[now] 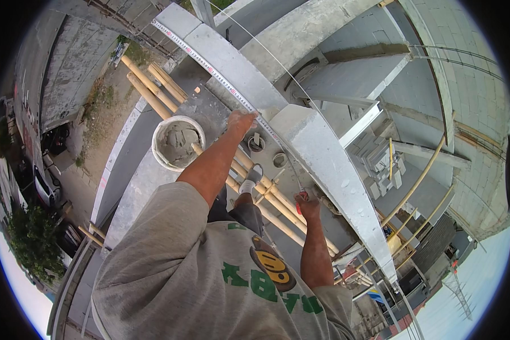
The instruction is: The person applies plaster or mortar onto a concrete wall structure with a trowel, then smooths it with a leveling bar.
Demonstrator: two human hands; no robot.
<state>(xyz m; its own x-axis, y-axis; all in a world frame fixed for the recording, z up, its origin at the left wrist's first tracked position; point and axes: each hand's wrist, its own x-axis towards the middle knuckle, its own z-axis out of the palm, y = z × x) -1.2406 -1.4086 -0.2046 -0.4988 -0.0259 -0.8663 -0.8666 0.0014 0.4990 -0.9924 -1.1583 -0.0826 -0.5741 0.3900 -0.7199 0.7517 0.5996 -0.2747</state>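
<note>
A white tape measure blade (215, 72) is stretched along the near edge of a curved course of pale blocks (249, 71), running from its far left end down toward me. My left hand (242, 122) is closed on the blade, about midway along its length, beside a large pale block (306, 129). Lower right, the fingers of my right hand (308, 206) wrap round a red tape measure case (301, 196), close to the wall's near side. Between the case and my left hand the blade runs on beside the blocks.
On the grey platform, a white bucket (157, 154) of wet mortar stands left of my left arm. Two small pots (256, 146) sit near my sandalled foot (249, 180). Bamboo poles (277, 198) cross underneath. Beyond the wall are stacked blocks (377, 161); the ground lies far below at left.
</note>
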